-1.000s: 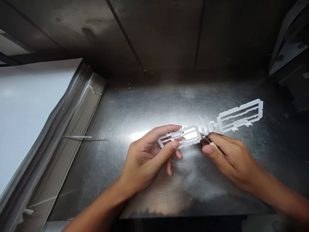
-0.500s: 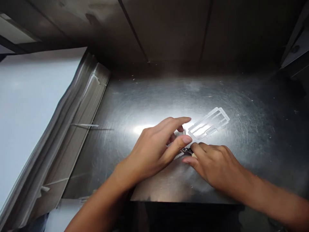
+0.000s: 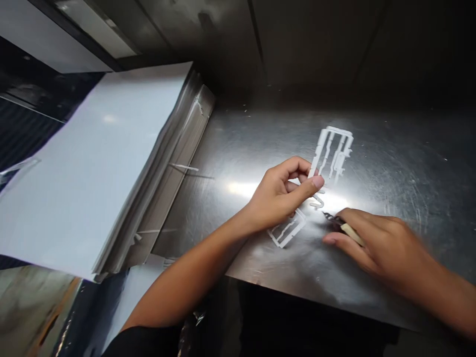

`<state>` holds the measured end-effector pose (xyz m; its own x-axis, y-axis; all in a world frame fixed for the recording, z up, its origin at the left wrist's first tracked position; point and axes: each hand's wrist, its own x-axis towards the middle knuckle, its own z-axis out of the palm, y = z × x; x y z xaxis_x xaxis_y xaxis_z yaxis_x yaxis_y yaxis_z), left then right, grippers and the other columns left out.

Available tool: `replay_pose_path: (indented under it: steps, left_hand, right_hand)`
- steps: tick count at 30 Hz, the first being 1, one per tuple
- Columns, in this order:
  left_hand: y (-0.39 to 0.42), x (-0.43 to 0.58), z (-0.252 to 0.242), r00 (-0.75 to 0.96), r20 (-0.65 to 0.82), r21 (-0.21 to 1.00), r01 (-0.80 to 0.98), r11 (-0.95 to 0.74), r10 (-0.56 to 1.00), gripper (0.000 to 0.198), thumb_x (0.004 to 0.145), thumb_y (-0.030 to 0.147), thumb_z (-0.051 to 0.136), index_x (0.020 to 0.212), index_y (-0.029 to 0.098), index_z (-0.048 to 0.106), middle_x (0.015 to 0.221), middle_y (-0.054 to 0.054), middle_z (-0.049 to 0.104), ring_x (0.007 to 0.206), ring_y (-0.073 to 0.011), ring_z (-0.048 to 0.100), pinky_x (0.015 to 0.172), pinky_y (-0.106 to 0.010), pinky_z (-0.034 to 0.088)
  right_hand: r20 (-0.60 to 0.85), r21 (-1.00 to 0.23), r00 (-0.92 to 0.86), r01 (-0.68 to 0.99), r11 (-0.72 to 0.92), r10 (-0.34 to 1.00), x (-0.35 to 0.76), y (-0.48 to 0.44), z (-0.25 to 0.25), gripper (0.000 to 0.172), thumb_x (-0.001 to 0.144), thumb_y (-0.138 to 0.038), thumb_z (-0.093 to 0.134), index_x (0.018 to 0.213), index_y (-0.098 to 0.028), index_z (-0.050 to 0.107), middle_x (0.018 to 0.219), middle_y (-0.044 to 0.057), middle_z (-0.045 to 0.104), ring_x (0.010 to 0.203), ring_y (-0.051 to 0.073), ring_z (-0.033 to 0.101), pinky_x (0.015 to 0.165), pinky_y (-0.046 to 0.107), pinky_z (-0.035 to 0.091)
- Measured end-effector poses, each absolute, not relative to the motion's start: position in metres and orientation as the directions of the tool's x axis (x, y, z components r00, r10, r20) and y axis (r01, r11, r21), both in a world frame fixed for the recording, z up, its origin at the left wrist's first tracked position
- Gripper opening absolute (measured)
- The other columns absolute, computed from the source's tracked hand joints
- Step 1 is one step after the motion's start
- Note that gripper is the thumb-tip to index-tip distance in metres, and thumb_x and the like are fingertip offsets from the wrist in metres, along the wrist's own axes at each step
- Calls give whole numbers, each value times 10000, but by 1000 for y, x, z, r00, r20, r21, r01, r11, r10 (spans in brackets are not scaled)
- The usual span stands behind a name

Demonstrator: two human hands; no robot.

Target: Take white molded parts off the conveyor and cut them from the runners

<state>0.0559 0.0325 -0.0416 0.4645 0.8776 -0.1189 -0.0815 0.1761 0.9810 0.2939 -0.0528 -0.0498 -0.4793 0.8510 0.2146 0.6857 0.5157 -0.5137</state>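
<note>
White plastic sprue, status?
Left hand gripping white plastic model sprue. Right hand holding cream-handled craft knife, tip just off sprue. Both over scratched steel worktop.

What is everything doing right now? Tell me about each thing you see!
Left hand: closed, pinching the runner.
White plastic model runner: held between thumb and fingers.
Right hand: closed around the knife.
Hobby knife: blade bare, tip near the runner.
Steel table: shiny, scratched.
Stack of pale sheets: piled beside the table.
</note>
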Motion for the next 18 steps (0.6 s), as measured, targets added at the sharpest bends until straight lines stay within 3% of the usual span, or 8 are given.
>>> replay_pose_path:
  steps: [4,6,8,12,16,18]
  left_hand:
    - [32,57,-42,443,-181,949,-156,275,878,498,890,461,1021,1089,208,641,953,-11,738,442,-53,495,343,-163,380]
    - [29,58,-43,480,-233,929,-147,339,846,496,866,447,1043,1062,193,664,838,-5,723,431,-69,503,346,-161,380]
    - [26,57,-44,533,-277,920,-93,381,800,450,909,485,1010,1014,177,699,660,18,637,410,-78,480,350,-152,364]
    - [25,52,-44,525,-257,933,-85,351,811,419,1020,571,891,1051,177,753,568,30,561,411,-82,470,375,-138,377]
    - [28,47,-40,405,-236,943,-125,309,884,399,953,470,976,1117,204,728,741,-1,712,418,-52,454,368,-110,378]
    - [29,46,-37,394,-254,946,-90,312,883,393,942,426,988,1086,187,712,828,-43,770,422,-43,459,369,-100,386]
  right_hand:
    - [233,-690,-212,651,315,949,294,-50,-45,422,1253,-654,589,1303,-244,678,948,-5,741,724,226,733,640,335,517]
    - [222,-774,-97,588,236,970,290,-49,-40,244,1216,-504,680,1281,-272,719,1014,-14,768,811,232,758,678,318,549]
    - [191,-841,-39,509,184,981,288,-48,-35,92,1169,-363,709,1148,-285,754,943,-43,752,768,204,727,678,288,552]
    - [130,-891,-6,438,119,992,296,-44,-26,184,1167,-347,675,1013,-266,736,826,-43,683,699,186,645,621,272,512]
    - [130,-876,-12,467,120,991,307,-40,-22,251,1158,-374,639,945,-252,690,731,-39,588,608,180,548,543,284,445]
    - [174,-847,31,514,134,984,310,-40,-22,197,1143,-357,670,980,-250,702,757,-41,606,611,170,562,558,275,456]
